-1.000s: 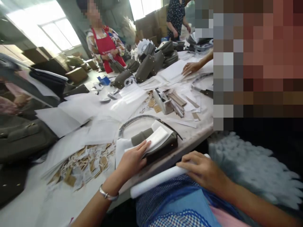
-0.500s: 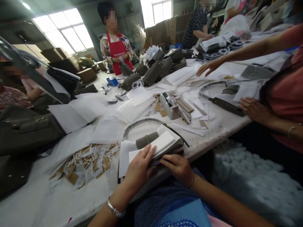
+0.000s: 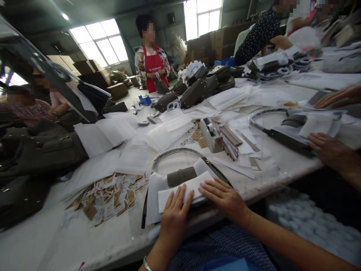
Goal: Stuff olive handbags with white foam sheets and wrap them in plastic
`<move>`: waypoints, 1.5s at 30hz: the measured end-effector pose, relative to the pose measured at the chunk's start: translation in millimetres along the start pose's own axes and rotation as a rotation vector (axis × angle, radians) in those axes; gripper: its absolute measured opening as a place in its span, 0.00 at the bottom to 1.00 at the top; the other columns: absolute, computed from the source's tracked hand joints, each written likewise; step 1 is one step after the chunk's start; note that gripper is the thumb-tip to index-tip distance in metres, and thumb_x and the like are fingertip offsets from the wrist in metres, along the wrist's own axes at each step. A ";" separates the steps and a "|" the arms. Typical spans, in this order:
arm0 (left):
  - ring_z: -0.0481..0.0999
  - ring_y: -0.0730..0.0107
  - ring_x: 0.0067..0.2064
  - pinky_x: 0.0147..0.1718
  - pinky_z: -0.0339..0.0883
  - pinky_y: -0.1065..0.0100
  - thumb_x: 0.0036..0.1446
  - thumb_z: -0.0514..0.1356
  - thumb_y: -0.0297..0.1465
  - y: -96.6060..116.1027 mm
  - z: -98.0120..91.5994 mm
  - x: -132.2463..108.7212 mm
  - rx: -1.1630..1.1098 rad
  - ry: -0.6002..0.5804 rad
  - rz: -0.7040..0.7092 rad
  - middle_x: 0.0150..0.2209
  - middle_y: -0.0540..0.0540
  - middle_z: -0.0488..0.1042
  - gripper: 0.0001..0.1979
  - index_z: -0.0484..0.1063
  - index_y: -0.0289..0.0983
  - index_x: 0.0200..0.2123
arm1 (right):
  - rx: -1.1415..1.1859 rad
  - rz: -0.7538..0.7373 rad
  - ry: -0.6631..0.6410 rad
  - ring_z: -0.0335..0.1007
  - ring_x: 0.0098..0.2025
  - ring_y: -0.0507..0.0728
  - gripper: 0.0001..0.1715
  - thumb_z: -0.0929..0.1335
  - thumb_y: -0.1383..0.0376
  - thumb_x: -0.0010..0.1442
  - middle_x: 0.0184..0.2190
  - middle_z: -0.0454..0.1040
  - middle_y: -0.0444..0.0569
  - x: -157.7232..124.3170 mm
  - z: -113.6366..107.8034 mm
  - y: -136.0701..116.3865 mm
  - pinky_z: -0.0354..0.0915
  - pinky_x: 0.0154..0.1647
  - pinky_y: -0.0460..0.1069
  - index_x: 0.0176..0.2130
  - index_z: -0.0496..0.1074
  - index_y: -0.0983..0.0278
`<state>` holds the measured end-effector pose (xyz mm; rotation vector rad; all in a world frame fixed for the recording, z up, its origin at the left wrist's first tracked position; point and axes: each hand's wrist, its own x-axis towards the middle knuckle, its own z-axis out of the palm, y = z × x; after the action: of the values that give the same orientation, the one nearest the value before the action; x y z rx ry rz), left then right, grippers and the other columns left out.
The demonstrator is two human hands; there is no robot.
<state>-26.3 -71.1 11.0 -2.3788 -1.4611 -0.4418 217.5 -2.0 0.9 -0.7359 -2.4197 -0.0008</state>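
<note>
Touching white sheet (image 3: 194,184) | left fingers (image 3: 177,197), right fingers (image 3: 216,189) flat, unclenched | bag (image 3: 182,176) (near table edge (image 3: 267,188))

We identify the bag (image 3: 182,176) by its matt, leather-like surface and its handle (image 3: 180,149) by a glossy, crinkled plastic wrap. We classify the folded sheet (image 3: 192,183) as smooth and matt; we cannot tell paper from thin foam. We note matt card in the tags (image 3: 89,210), hard plastic on the tape dispenser (image 3: 216,144), a smooth, faintly shiny tabletop (image 3: 113,241), polished metal on the bracelet (image 3: 146,264) and cloth in the apron (image 3: 152,64).
</note>
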 end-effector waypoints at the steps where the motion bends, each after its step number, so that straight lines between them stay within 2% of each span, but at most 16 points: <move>1: 0.61 0.59 0.67 0.60 0.66 0.53 0.65 0.48 0.20 -0.2 1.0 -0.8 0.002 0.021 -0.003 0.67 0.38 0.61 0.29 0.56 0.40 0.67 | 0.004 0.007 0.010 0.67 0.62 0.60 0.30 0.61 0.71 0.70 0.61 0.70 0.48 -1.9 1.9 -0.6 0.62 0.66 0.63 0.67 0.58 0.57; 4: 0.60 0.61 0.67 0.61 0.66 0.55 0.65 0.47 0.20 0.0 0.6 -0.7 0.008 0.047 -0.003 0.67 0.40 0.61 0.28 0.58 0.41 0.67 | 0.005 0.013 0.024 0.66 0.62 0.59 0.29 0.60 0.71 0.70 0.61 0.70 0.48 -4.0 2.5 -2.5 0.61 0.67 0.62 0.67 0.58 0.57; 8: 0.56 0.59 0.69 0.61 0.63 0.53 0.62 0.48 0.20 8.3 -4.8 6.8 0.056 -0.007 -0.007 0.69 0.43 0.57 0.29 0.60 0.39 0.66 | 0.003 -0.010 0.042 0.69 0.60 0.59 0.29 0.60 0.71 0.70 0.60 0.72 0.48 -2.7 2.2 -2.3 0.65 0.64 0.62 0.67 0.59 0.57; 12: 0.51 0.54 0.71 0.65 0.53 0.47 0.57 0.51 0.22 20.2 -4.1 13.6 0.107 -0.073 -0.018 0.71 0.44 0.51 0.31 0.61 0.36 0.65 | 0.003 -0.008 0.048 0.71 0.59 0.61 0.29 0.59 0.71 0.69 0.59 0.73 0.48 0.1 5.6 -1.2 0.69 0.60 0.63 0.67 0.59 0.58; 15: 0.53 0.56 0.70 0.68 0.45 0.49 0.63 0.51 0.26 23.4 2.9 11.6 0.155 0.049 0.012 0.70 0.48 0.55 0.28 0.59 0.41 0.67 | 0.016 -0.024 0.043 0.71 0.58 0.60 0.31 0.60 0.73 0.68 0.59 0.73 0.48 3.0 0.6 1.1 0.70 0.59 0.61 0.67 0.59 0.58; 18: 0.56 0.59 0.69 0.67 0.48 0.51 0.69 0.48 0.32 22.9 11.5 6.4 0.177 0.146 -0.010 0.68 0.52 0.58 0.24 0.59 0.45 0.66 | 0.087 -0.020 0.004 0.69 0.60 0.60 0.32 0.62 0.72 0.66 0.59 0.72 0.45 -3.7 -13.0 5.5 0.69 0.62 0.59 0.66 0.61 0.54; 20: 0.57 0.59 0.69 0.64 0.55 0.51 0.69 0.48 0.34 21.9 16.8 3.6 0.190 0.157 -0.024 0.68 0.52 0.59 0.23 0.59 0.46 0.66 | 0.146 0.117 0.076 0.68 0.61 0.61 0.30 0.64 0.69 0.66 0.59 0.72 0.44 -18.9 -20.3 8.7 0.70 0.61 0.59 0.64 0.65 0.51; 23: 0.57 0.57 0.69 0.61 0.61 0.51 0.68 0.51 0.36 20.1 23.6 1.3 0.204 0.170 -0.012 0.67 0.50 0.60 0.24 0.61 0.46 0.66 | 0.237 0.572 0.222 0.70 0.59 0.66 0.27 0.66 0.59 0.65 0.60 0.71 0.47 -49.4 -20.1 11.8 0.72 0.58 0.61 0.62 0.68 0.51; 25: 0.56 0.56 0.69 0.61 0.62 0.50 0.67 0.53 0.37 19.3 26.6 0.9 0.208 0.189 0.000 0.67 0.49 0.61 0.24 0.61 0.46 0.65 | 0.344 0.847 0.182 0.70 0.59 0.69 0.31 0.67 0.51 0.62 0.59 0.71 0.51 -62.4 -15.2 12.6 0.71 0.58 0.63 0.62 0.68 0.55; 27: 0.56 0.56 0.69 0.61 0.62 0.51 0.67 0.53 0.37 18.9 27.9 1.0 0.205 0.205 0.004 0.67 0.49 0.61 0.24 0.61 0.45 0.65 | 0.487 0.997 0.096 0.66 0.62 0.70 0.38 0.68 0.46 0.58 0.60 0.71 0.53 -62.2 -12.8 12.5 0.66 0.62 0.64 0.62 0.69 0.59; 30: 0.56 0.57 0.69 0.62 0.62 0.52 0.67 0.52 0.34 17.3 27.2 0.2 0.180 0.209 -0.007 0.67 0.50 0.61 0.25 0.60 0.44 0.66 | 0.710 1.033 0.005 0.61 0.65 0.71 0.40 0.71 0.44 0.53 0.60 0.71 0.54 -40.4 -22.6 10.5 0.57 0.67 0.64 0.59 0.71 0.62; 34: 0.58 0.59 0.69 0.63 0.60 0.53 0.63 0.50 0.23 11.2 26.2 -4.2 0.138 0.221 -0.018 0.66 0.49 0.62 0.30 0.57 0.42 0.67 | 1.201 1.035 -0.102 0.71 0.56 0.70 0.31 0.74 0.52 0.54 0.51 0.78 0.54 -4.1 -46.2 -2.8 0.63 0.62 0.63 0.52 0.75 0.66; 37: 0.57 0.60 0.69 0.67 0.54 0.53 0.61 0.49 0.20 7.9 26.6 -7.6 0.093 0.229 -0.032 0.66 0.48 0.62 0.33 0.54 0.41 0.69 | 1.548 1.069 0.038 0.74 0.53 0.65 0.30 0.75 0.59 0.53 0.48 0.79 0.52 10.6 -47.5 -20.1 0.65 0.59 0.60 0.54 0.73 0.64; 39: 0.56 0.59 0.69 0.69 0.49 0.52 0.61 0.48 0.21 8.2 26.4 -8.9 0.062 0.225 -0.055 0.66 0.47 0.62 0.33 0.52 0.41 0.69 | 1.682 1.127 0.151 0.75 0.52 0.62 0.29 0.74 0.63 0.53 0.48 0.79 0.50 15.9 -40.4 -30.3 0.67 0.57 0.57 0.55 0.72 0.62; 43: 0.54 0.53 0.70 0.70 0.44 0.50 0.63 0.53 0.30 9.3 31.2 -8.1 0.012 0.221 -0.086 0.67 0.40 0.60 0.33 0.49 0.39 0.70 | 1.714 1.246 0.298 0.77 0.48 0.60 0.26 0.73 0.67 0.51 0.44 0.80 0.49 26.8 -29.0 -41.6 0.69 0.53 0.54 0.51 0.73 0.62; 45: 0.54 0.52 0.70 0.70 0.43 0.49 0.62 0.56 0.31 6.3 42.3 -6.0 0.062 0.290 -0.072 0.67 0.37 0.60 0.35 0.49 0.37 0.70 | 1.715 1.249 0.336 0.77 0.47 0.60 0.25 0.74 0.67 0.50 0.43 0.80 0.49 33.2 -27.5 -44.0 0.69 0.53 0.54 0.49 0.73 0.63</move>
<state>-19.2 -60.9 -30.3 -2.1145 -1.4072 -0.7152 188.3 -27.0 49.0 -0.9502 -0.6184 1.8576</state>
